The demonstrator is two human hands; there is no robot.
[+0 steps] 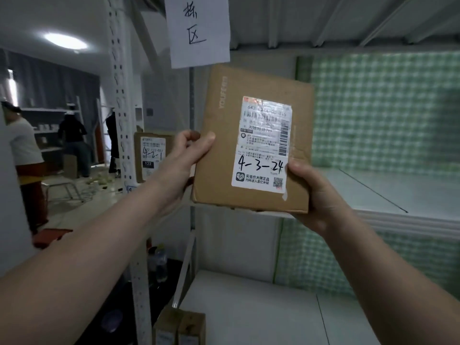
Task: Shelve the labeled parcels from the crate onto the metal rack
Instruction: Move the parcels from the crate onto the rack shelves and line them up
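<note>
I hold a flat brown cardboard parcel (pixel 224 150) upright in front of the metal rack (pixel 373 192). Its white shipping label faces me, hand-marked "4-3-24". My left hand (pixel 184 155) grips the parcel's left edge, thumb on the front. My right hand (pixel 316 192) grips its lower right corner, thumb on the label's edge. The parcel hovers just above the front lip of the middle shelf. Another labeled box (pixel 151 155), marked "4-2-1", stands on the neighbouring rack to the left. The crate is out of view.
A white perforated upright (pixel 122 100) stands at left. A paper sign (pixel 199 28) hangs from the shelf above. A lower shelf (pixel 249 307) shows beneath, with two small cartons (pixel 179 327) at its left. Green checkered wall backs the rack. People stand far left.
</note>
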